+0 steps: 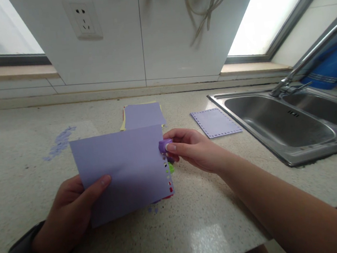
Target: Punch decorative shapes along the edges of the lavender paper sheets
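My left hand (71,212) grips the lower left corner of a lilac paper sheet (125,172), thumb on top, holding it above the counter. My right hand (189,148) is closed on a small purple hole punch (164,145) set on the sheet's right edge. A row of small punched holes (168,175) runs down that edge below the punch. Something green and something red peek out from behind the sheet's right edge.
A stack of coloured paper (142,114) lies behind the sheet. A lilac card with a punched border (215,122) lies near the steel sink (281,128) and tap (309,55) on the right. Paper confetti (59,142) is scattered at left. A wall socket (83,19) is above.
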